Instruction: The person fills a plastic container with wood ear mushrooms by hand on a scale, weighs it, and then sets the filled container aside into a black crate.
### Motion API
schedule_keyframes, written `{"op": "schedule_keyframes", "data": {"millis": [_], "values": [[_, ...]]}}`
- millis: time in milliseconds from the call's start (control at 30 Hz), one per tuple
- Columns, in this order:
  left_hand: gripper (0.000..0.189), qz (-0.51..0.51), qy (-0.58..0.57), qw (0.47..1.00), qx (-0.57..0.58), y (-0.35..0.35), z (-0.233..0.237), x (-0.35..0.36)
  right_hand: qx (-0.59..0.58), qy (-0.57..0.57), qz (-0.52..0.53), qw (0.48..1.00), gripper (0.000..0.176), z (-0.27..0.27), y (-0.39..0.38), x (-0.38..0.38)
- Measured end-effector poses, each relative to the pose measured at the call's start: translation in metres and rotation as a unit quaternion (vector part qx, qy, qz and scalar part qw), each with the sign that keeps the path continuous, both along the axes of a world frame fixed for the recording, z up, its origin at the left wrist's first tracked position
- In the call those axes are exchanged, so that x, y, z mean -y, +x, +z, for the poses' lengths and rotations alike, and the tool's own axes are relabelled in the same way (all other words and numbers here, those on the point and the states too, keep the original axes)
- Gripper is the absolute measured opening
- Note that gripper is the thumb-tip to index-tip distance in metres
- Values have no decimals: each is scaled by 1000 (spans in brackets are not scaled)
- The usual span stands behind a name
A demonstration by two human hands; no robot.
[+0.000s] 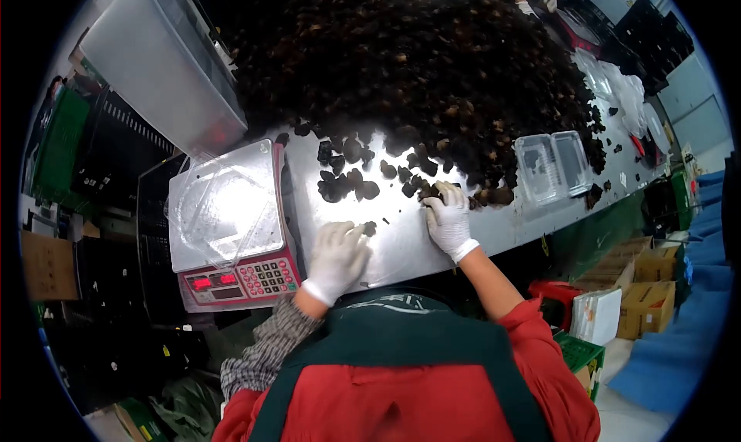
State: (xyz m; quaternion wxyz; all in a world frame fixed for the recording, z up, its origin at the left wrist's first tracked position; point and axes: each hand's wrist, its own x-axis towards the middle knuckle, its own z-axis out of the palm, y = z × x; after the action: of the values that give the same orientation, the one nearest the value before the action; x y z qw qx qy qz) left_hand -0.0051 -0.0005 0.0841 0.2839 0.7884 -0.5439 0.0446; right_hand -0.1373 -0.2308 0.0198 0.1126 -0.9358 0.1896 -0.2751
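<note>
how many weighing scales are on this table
1. The scale sits at the left end of the table, just left of the left hand, with a clear tray on its pan. The dark pile could hide others.

Glossy metal table (401, 241), clear plastic trays (552, 164)

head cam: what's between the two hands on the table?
Head view: mostly bare metal table, with one dark piece beside the left hand and a small crumb toward the right hand.
</note>
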Motion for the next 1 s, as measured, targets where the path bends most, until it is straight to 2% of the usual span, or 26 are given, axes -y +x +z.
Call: {"op": "schedule_keyframes", "data": {"millis": [33,100,200,233,267,333,400,467,533,600,667,733,800,833,867,933,967,1000], "values": [[40,9,40,999,-26,-1,-17,11,2,-19,-16,1000,19,9,-2,1],[35,26,93,995,-33,7,-61,23,1,12,45,999,20,11,1,5],[30,49,99,991,-82,19,-77,28,-16,4,131,991,20,12,15,-13],[25,68,13,996,-59,21,-81,28,-43,-3,147,988,19,14,26,-25],[25,84,-16,994,-65,24,-71,30,-68,-9,163,984,17,14,36,-34],[28,162,-59,983,-58,33,-67,36,-126,-36,168,977,15,0,55,-44],[48,208,-34,977,-33,45,-72,44,-128,-49,180,974,8,-7,59,-45],[57,201,-45,979,-10,53,-66,58,-143,-63,187,970,5,-6,50,-43],[56,219,7,976,2,57,-63,74,-167,-38,211,962,4,10,15,-29],[54,208,29,978,-8,61,-67,79,-265,-20,120,956,4,29,-51,-12],[50,180,15,983,-44,66,-82,80,-253,-52,2,966,6,40,-115,16],[36,170,-55,977,-120,69,-93,72,-205,-29,-58,977,16,46,-153,30],[35,158,-78,981,-84,59,-94,65,-144,18,-31,989,19,48,-141,26],[44,166,-86,981,-52,54,-83,71,-125,37,-11,991,22,44,-122,21],[64,168,-76,982,-38,53,-78,77,-101,37,6,994,23,37,-100,18],[80,178,-42,981,-60,62,-65,104,-49,47,65,996,27,38,-38,11],[88,201,26,978,-56,70,-61,119,-18,50,88,995,23,40,-6,9],[69,236,64,967,-64,77,-55,133,-22,52,101,993,27,33,20,9]]}}
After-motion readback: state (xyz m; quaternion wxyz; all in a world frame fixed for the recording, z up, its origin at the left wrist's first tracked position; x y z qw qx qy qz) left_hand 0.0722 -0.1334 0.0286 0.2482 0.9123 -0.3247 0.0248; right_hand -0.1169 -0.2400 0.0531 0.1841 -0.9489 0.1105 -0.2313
